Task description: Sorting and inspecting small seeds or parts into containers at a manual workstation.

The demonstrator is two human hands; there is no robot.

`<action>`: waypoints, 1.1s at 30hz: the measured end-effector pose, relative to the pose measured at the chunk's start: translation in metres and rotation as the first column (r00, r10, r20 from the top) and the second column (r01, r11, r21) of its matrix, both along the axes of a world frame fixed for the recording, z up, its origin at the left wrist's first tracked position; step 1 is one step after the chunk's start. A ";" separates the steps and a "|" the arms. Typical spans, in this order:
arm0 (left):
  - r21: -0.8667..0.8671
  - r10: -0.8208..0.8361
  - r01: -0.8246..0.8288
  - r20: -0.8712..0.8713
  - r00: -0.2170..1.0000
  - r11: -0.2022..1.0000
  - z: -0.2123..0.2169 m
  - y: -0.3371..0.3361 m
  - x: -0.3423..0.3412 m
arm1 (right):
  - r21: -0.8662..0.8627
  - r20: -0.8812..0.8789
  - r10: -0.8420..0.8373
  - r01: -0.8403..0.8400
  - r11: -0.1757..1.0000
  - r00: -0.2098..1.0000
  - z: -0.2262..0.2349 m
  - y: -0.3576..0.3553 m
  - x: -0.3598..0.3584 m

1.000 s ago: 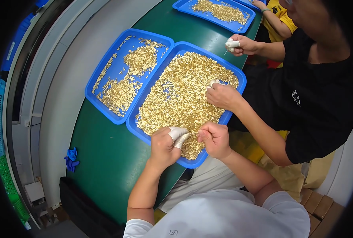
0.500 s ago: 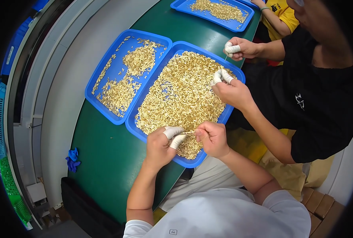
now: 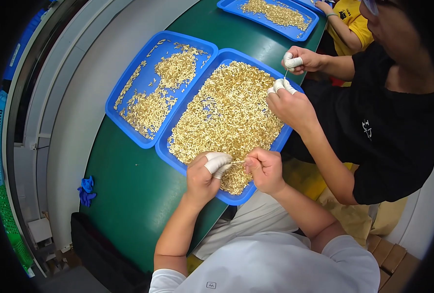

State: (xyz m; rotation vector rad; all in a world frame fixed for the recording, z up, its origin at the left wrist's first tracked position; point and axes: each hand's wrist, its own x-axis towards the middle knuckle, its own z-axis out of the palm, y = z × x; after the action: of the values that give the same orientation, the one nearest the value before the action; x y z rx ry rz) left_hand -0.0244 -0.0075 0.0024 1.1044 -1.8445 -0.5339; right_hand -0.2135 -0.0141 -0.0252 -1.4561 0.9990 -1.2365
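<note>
Both my hands meet over the near end of a blue tray (image 3: 246, 194) heaped with small gold-coloured metal pieces (image 3: 227, 112). My left hand (image 3: 203, 177), with white finger cots on thumb and forefinger, is closed in a pinch. Facing it, my bare-fingered right hand (image 3: 267, 172) pinches too. A thin pale strand (image 3: 238, 161) spans the short gap between the fingertips; whether it carries any gold piece is too small to tell.
Left of the tray stands a second blue tray (image 3: 110, 110) with fewer gold pieces, and a third tray (image 3: 256, 25) lies farther off. At right, a co-worker's hands (image 3: 295, 105) in finger cots hold a thin strand. Blue gloves (image 3: 86, 191) lie on the green table (image 3: 124, 195).
My left fingers have closed more tightly together, and both hands remain over the tray's near end. The co-worker's two hands have come closer together. The whole view has shifted slightly.
</note>
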 end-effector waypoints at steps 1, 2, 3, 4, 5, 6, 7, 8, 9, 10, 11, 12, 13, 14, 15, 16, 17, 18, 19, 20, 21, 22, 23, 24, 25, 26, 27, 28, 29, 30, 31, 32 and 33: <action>0.005 0.006 -0.006 0.007 1.000 1.000 0.000 0.001 -0.002 | -0.010 -0.006 -0.004 0.004 1.000 1.000 -0.001 0.000 0.000; 0.005 0.005 -0.005 0.005 1.000 1.000 0.000 0.001 -0.004 | -0.020 -0.012 -0.009 0.008 1.000 1.000 -0.002 0.000 -0.001; 0.013 0.020 -0.020 0.018 1.000 1.000 -0.001 0.001 -0.006 | -0.019 -0.013 -0.009 0.009 1.000 1.000 -0.002 0.000 -0.001; 0.020 0.035 -0.036 0.030 0.999 0.999 -0.001 0.002 -0.008 | -0.022 -0.022 -0.015 0.015 1.000 1.000 -0.002 0.001 0.000; 0.020 0.034 -0.035 0.030 0.999 0.999 -0.001 0.002 -0.008 | -0.025 -0.031 -0.021 0.021 0.999 0.999 -0.002 0.001 0.000; 0.075 0.035 -0.039 0.057 0.998 0.996 -0.001 0.003 -0.009 | -0.025 -0.031 -0.022 0.021 0.999 0.999 -0.002 0.001 0.000; 0.130 0.033 -0.044 0.086 0.996 0.991 -0.002 0.004 -0.009 | -0.036 -0.041 -0.030 0.028 0.999 0.999 -0.003 0.001 0.000; 0.129 0.033 -0.044 0.087 0.996 0.991 -0.002 0.005 -0.007 | -0.047 -0.051 -0.037 0.035 0.998 0.998 -0.003 0.001 0.000; 0.194 0.021 -0.036 0.082 0.996 0.980 -0.002 0.006 -0.005 | -0.048 -0.049 -0.038 0.036 0.998 0.998 -0.003 0.001 0.000; 0.259 0.007 -0.026 0.076 0.997 0.965 -0.002 0.006 -0.003 | -0.042 -0.058 -0.029 0.027 0.999 0.998 -0.003 0.001 0.000; 0.259 0.005 -0.024 0.076 0.997 0.966 0.000 0.007 -0.003 | -0.036 -0.066 -0.020 0.017 0.999 0.998 -0.003 0.000 0.000; 0.223 0.027 -0.032 0.023 0.999 0.974 0.002 0.008 -0.003 | -0.037 -0.066 -0.022 0.020 0.999 0.998 -0.003 0.000 -0.001; 0.188 0.049 -0.043 -0.030 0.998 0.981 0.003 0.009 -0.002 | -0.027 -0.058 -0.013 0.011 1.000 0.998 -0.004 0.001 0.000; 0.189 0.049 -0.042 -0.029 0.998 0.981 0.003 0.009 -0.002 | -0.017 -0.051 -0.003 0.003 1.000 0.999 -0.005 0.001 0.000; 0.143 0.045 -0.042 -0.017 0.999 0.989 0.001 0.009 -0.001 | -0.016 -0.050 -0.004 0.003 1.000 0.999 -0.005 0.001 0.000; 0.097 0.045 -0.045 -0.004 0.999 0.994 0.000 0.009 -0.001 | -0.036 -0.060 -0.002 0.000 0.999 0.998 -0.005 0.000 -0.002; 0.099 0.048 -0.048 -0.004 0.999 0.994 0.000 0.009 -0.002 | -0.056 -0.071 0.000 -0.004 0.998 0.997 -0.004 0.000 -0.002; 0.097 0.055 -0.054 -0.011 0.998 0.994 -0.001 0.009 -0.004 | -0.054 -0.072 0.003 -0.007 0.998 0.997 -0.004 0.000 -0.002; 0.093 0.061 -0.059 -0.017 0.998 0.994 -0.001 0.008 -0.006 | -0.049 -0.065 0.000 -0.003 0.999 0.998 -0.003 0.000 -0.001; 0.093 0.063 -0.061 -0.019 0.998 0.994 0.000 0.008 -0.007 | -0.043 -0.058 -0.003 0.001 0.999 0.998 -0.003 0.000 0.000; 0.144 0.063 -0.061 -0.010 0.998 0.988 0.001 0.009 -0.008 | -0.044 -0.060 -0.002 0.000 0.999 0.998 -0.003 0.000 0.000; 0.194 0.063 -0.061 -0.002 0.998 0.979 0.001 0.009 -0.009 | -0.056 -0.073 -0.002 -0.002 0.998 0.997 -0.004 0.000 0.000; 0.193 0.063 -0.060 -0.005 0.998 0.979 0.000 0.010 -0.008 | -0.068 -0.086 -0.001 -0.005 0.998 0.996 -0.005 0.000 0.000; 0.283 0.052 -0.048 -0.006 0.999 0.958 -0.001 0.010 -0.006 | -0.070 -0.088 -0.002 -0.004 0.998 0.996 -0.006 -0.001 0.000; 0.372 0.042 -0.036 -0.009 0.999 0.928 -0.003 0.011 -0.006 | -0.086 -0.110 -0.003 -0.006 0.996 0.994 -0.006 -0.001 0.001; 0.371 0.042 -0.035 -0.011 0.999 0.928 -0.006 0.011 -0.006 | -0.102 -0.131 -0.004 -0.009 0.995 0.991 -0.005 0.000 0.001; 0.422 0.079 -0.023 -0.115 0.990 0.906 -0.009 0.011 -0.006 | -0.103 -0.133 -0.005 -0.009 0.995 0.991 -0.005 0.000 0.002; 0.469 0.119 -0.004 -0.216 0.969 0.883 -0.012 0.011 -0.007 | -0.102 -0.129 0.004 -0.018 0.995 0.992 -0.004 0.000 0.002; 0.467 0.117 -0.002 -0.219 0.969 0.884 -0.016 0.011 -0.007 | -0.102 -0.125 0.013 -0.026 0.994 0.992 -0.004 0.001 0.002; 0.509 0.157 0.037 -0.334 0.930 0.860 -0.018 0.014 -0.007 | -0.105 -0.128 0.012 -0.026 0.994 0.992 -0.004 0.002 0.001; 0.543 0.201 0.081 -0.440 0.875 0.836 -0.020 0.016 -0.007 | -0.057 -0.075 0.030 -0.035 0.998 0.997 -0.005 0.002 0.000; 0.541 0.200 0.083 -0.443 0.874 0.837 -0.020 0.018 -0.008 | -0.011 -0.022 0.046 -0.046 0.999 0.999 -0.004 0.002 -0.001; 0.532 0.216 0.134 -0.543 0.811 0.836 -0.020 0.020 -0.008 | -0.014 -0.024 0.046 -0.047 0.999 0.999 -0.003 0.001 0.000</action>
State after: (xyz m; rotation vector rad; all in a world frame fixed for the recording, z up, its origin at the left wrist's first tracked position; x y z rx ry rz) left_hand -0.0325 0.0130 -0.0177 1.1628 -1.1259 -1.2878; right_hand -0.2139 -0.0126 -0.0281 -1.5003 0.9689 -1.1973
